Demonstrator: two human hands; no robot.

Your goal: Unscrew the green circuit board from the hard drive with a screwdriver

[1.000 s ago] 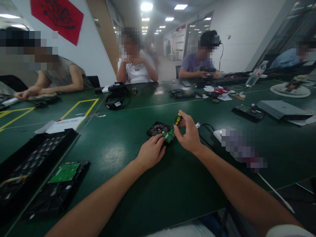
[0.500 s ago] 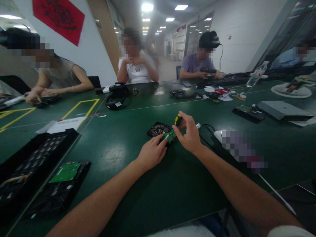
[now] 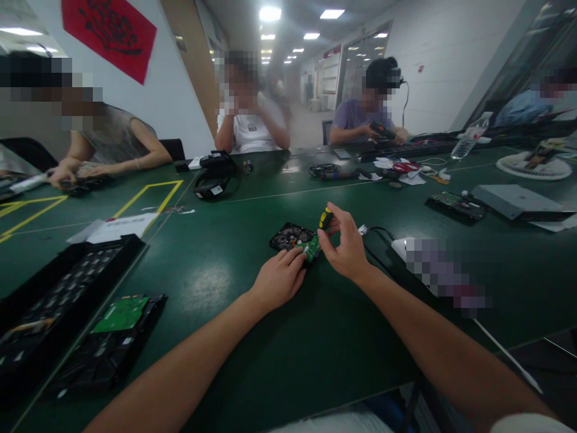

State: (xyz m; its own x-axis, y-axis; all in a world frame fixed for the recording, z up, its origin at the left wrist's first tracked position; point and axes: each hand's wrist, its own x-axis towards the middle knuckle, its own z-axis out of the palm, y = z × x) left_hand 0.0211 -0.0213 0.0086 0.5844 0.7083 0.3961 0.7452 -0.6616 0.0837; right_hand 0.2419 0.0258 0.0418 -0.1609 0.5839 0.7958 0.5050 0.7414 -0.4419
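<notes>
Right hand (image 3: 345,242) grips yellow-and-black screwdriver (image 3: 324,218); left hand (image 3: 280,278), fingers extended, contacts green circuit board (image 3: 311,247).

At the far edge of the worktop (image 3: 243,246), the person in white (image 3: 252,135) has raised both hands higher, toward the face; the person in purple (image 3: 349,125) now tilts a dark handheld tool (image 3: 382,130) previously held nearly level.
</notes>
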